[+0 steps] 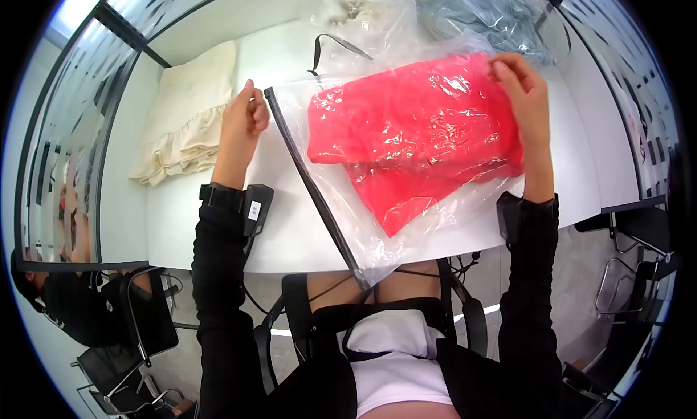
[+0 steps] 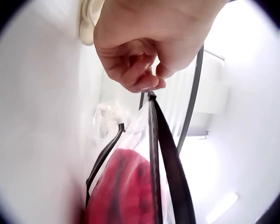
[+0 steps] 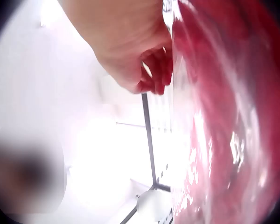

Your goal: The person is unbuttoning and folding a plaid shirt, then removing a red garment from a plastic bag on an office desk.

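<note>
A clear plastic bag (image 1: 341,194) with a black zip edge (image 1: 312,190) lies on the white table. Inside it is a folded bright pink-red garment (image 1: 428,121), one pointed flap hanging toward the near edge. My left hand (image 1: 243,118) hovers just left of the zip's far end, its fingers loosely curled. In the left wrist view, fingertips (image 2: 151,86) come close to the end of the two black strips (image 2: 161,140). At the bag's far right corner my right hand (image 1: 526,92) pinches the plastic with bent fingers. The right wrist view shows them beside the glossy bag (image 3: 224,121).
A cream ruffled garment (image 1: 190,118) lies at the left. Behind are a clear bag with whitish contents (image 1: 356,12) and another with grey-blue fabric (image 1: 486,19). Black devices (image 1: 258,205) sit on both wrists. Low panels flank the table; a seated person (image 1: 80,303) is at lower left.
</note>
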The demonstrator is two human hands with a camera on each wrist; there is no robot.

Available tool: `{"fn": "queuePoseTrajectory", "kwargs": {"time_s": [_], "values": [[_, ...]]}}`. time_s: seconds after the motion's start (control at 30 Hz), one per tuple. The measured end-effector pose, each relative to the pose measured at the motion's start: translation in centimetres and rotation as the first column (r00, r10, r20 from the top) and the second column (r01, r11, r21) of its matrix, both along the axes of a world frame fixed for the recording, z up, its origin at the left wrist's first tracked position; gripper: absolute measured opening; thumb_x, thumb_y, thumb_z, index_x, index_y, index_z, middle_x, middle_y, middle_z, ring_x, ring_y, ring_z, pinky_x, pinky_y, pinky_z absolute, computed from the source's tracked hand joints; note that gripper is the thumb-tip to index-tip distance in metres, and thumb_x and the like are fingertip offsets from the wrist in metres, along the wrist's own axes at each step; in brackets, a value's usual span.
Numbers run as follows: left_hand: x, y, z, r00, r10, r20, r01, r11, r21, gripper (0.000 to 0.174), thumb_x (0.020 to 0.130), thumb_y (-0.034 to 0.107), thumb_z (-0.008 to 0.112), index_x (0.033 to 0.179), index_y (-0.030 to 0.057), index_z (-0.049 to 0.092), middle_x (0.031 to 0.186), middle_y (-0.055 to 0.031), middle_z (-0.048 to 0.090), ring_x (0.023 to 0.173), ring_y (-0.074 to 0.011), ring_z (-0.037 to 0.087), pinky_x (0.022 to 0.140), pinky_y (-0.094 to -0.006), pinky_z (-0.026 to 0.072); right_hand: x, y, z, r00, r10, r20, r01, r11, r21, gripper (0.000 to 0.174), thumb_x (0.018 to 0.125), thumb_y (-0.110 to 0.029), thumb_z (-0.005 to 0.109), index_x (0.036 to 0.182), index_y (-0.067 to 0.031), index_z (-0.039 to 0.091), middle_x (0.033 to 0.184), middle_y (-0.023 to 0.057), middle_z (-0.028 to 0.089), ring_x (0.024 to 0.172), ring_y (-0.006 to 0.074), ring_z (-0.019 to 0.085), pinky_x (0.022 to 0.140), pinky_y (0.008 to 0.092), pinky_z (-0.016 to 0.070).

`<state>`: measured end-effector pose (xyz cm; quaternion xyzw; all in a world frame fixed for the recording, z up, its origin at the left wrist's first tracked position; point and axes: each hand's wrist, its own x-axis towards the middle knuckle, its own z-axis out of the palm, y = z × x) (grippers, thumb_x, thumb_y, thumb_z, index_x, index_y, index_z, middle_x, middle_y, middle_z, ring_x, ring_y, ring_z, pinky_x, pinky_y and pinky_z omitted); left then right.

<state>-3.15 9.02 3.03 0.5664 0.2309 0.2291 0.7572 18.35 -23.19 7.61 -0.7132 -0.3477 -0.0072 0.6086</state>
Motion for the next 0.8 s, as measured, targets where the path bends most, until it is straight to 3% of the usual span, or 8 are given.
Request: {"fn": "queuePoseTrajectory", "kwargs": {"time_s": [0.13, 0.17, 0.2, 0.3, 0.33, 0.43, 0.67, 0.8], "values": [[-0.8, 0.8, 0.5, 0.977, -0.205, -0.051, 0.209, 0.975, 0.075, 0.024, 0.088, 0.024, 0.050, 0.071, 0.0057, 0.051, 0.052, -0.0002, 0.044, 0.043, -0.0080, 0.038, 0.038, -0.0205, 0.0229, 5.2, -2.2, -3.1, 0.929, -0.327, 0.175, 0.365, 0.891, -0.271, 0.026, 0.084, -0.021, 0.058, 0.101, -0.0023, 0.060, 0.090, 0.0097, 0.064, 0.087, 0.0157, 0.059, 0.078, 0.0259, 0.0452], [-0.9, 0.7, 0.3, 0.963, -0.262, -0.065, 0.267, 0.960, 0.081, 0.023, 0.087, 0.022, 0.050, 0.072, 0.0045, 0.052, 0.052, -0.0012, 0.046, 0.042, -0.0082, 0.039, 0.037, -0.0207, 0.0225, 6.1, -2.3, -3.8, 0.932, -0.330, 0.151, 0.362, 0.873, -0.326, 0.029, 0.084, -0.025, 0.057, 0.103, -0.0027, 0.060, 0.093, 0.0108, 0.064, 0.089, 0.0180, 0.059, 0.079, 0.0273, 0.0450], [-1.0, 0.6, 0.1, 0.938, -0.309, -0.155, 0.323, 0.944, 0.073, 0.019, 0.085, 0.017, 0.051, 0.076, 0.0008, 0.055, 0.059, -0.0061, 0.055, 0.048, -0.0108, 0.052, 0.038, -0.0197, 0.0288, 6.9, -2.4, -4.5, 0.935, -0.333, 0.126, 0.355, 0.853, -0.381, 0.033, 0.084, -0.029, 0.056, 0.104, -0.0031, 0.059, 0.095, 0.0119, 0.064, 0.091, 0.0203, 0.059, 0.080, 0.0286, 0.0448], [-1.4, -1.8, 1.3, 0.830, -0.442, -0.340, 0.525, 0.825, 0.209, 0.019, 0.084, 0.014, 0.050, 0.080, -0.0024, 0.058, 0.061, -0.0065, 0.057, 0.048, -0.0119, 0.053, 0.041, -0.0201, 0.0395, 7.8, -2.4, -5.2, 0.958, -0.271, 0.095, 0.281, 0.819, -0.500, 0.043, 0.087, -0.040, 0.046, 0.104, -0.0029, 0.059, 0.100, 0.0152, 0.063, 0.097, 0.0274, 0.058, 0.086, 0.0311, 0.0417], [-1.6, -1.2, 1.8, 0.712, -0.584, -0.390, 0.680, 0.712, 0.175, 0.016, 0.083, 0.010, 0.050, 0.079, -0.0039, 0.058, 0.069, -0.0120, 0.062, 0.057, -0.0163, 0.063, 0.040, -0.0202, 0.0405, 7.8, -2.4, -5.1, 0.965, -0.251, 0.074, 0.253, 0.820, -0.513, 0.044, 0.088, -0.041, 0.045, 0.103, -0.0023, 0.060, 0.100, 0.0158, 0.062, 0.097, 0.0277, 0.058, 0.086, 0.0311, 0.0412], [-2.5, 0.1, 2.8, 0.536, -0.794, -0.287, 0.835, 0.549, 0.043, 0.018, 0.083, 0.009, 0.049, 0.074, -0.0041, 0.058, 0.066, -0.0119, 0.062, 0.050, -0.0169, 0.060, 0.035, -0.0204, 0.0378, 7.4, -2.4, -4.8, 0.969, -0.242, 0.040, 0.225, 0.814, -0.535, 0.046, 0.088, -0.042, 0.043, 0.100, -0.0014, 0.060, 0.099, 0.0175, 0.062, 0.097, 0.0282, 0.057, 0.085, 0.0313, 0.0405], [-2.2, -0.9, 2.2, 0.672, -0.683, -0.288, 0.727, 0.682, 0.078, 0.019, 0.087, 0.009, 0.048, 0.079, -0.0036, 0.059, 0.059, -0.0107, 0.059, 0.045, -0.0157, 0.058, 0.033, -0.0183, 0.0347, 6.9, -2.2, -4.5, 0.959, -0.276, 0.067, 0.263, 0.776, -0.574, 0.044, 0.088, -0.042, 0.042, 0.096, -0.0021, 0.058, 0.097, 0.0189, 0.061, 0.092, 0.0321, 0.056, 0.083, 0.0319, 0.0406], [-2.0, 0.1, 1.5, 0.696, -0.711, -0.095, 0.718, 0.690, 0.095, 0.019, 0.087, 0.010, 0.048, 0.091, -0.0041, 0.060, 0.064, -0.0099, 0.061, 0.051, -0.0126, 0.059, 0.038, -0.0186, 0.0402, 6.6, -2.2, -4.5, 0.964, -0.255, 0.078, 0.256, 0.800, -0.543, 0.043, 0.089, -0.041, 0.042, 0.094, -0.0007, 0.057, 0.094, 0.0204, 0.060, 0.090, 0.0330, 0.056, 0.080, 0.0325, 0.0411]]}}
